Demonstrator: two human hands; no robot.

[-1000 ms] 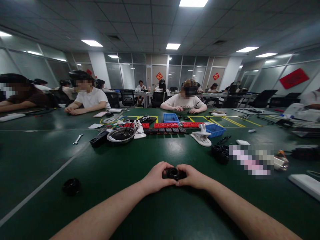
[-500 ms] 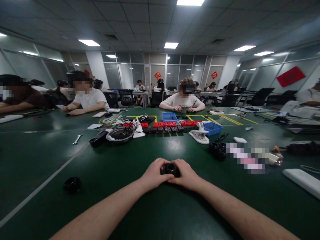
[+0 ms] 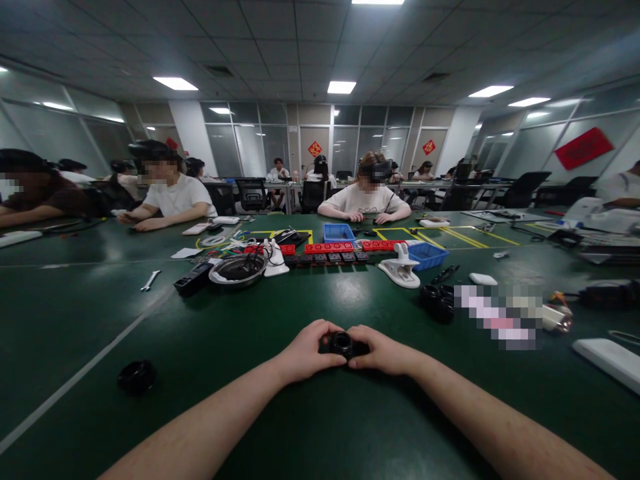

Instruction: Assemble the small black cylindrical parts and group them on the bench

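A small black round part with a hole in its middle [image 3: 343, 343] sits on the green table in front of me, its hole facing up. My left hand [image 3: 311, 351] is closed round its left side, thumb at the near edge and fingers at the far edge. From the right, my right hand [image 3: 379, 351] curls round it too, thumb and fingertips against the part. The two thumb tips almost meet at its near side. A similar black round part [image 3: 137, 378] lies apart on the left of the table, and several more black round parts [image 3: 438, 303] are grouped at the right.
A metal bowl [image 3: 239, 272], a black box-shaped device [image 3: 194, 279] and a wrench [image 3: 151, 281] lie to the left. Ahead are red blocks [image 3: 330, 248], a white clamp stand [image 3: 401, 269] and blue bins [image 3: 427, 256]. A person [image 3: 367, 200] sits across the table.
My right hand has drawn slightly rightward, its fingers a little less wrapped over the part, and my thumbs have parted slightly. The part stays between my hands. The view has shifted slightly.
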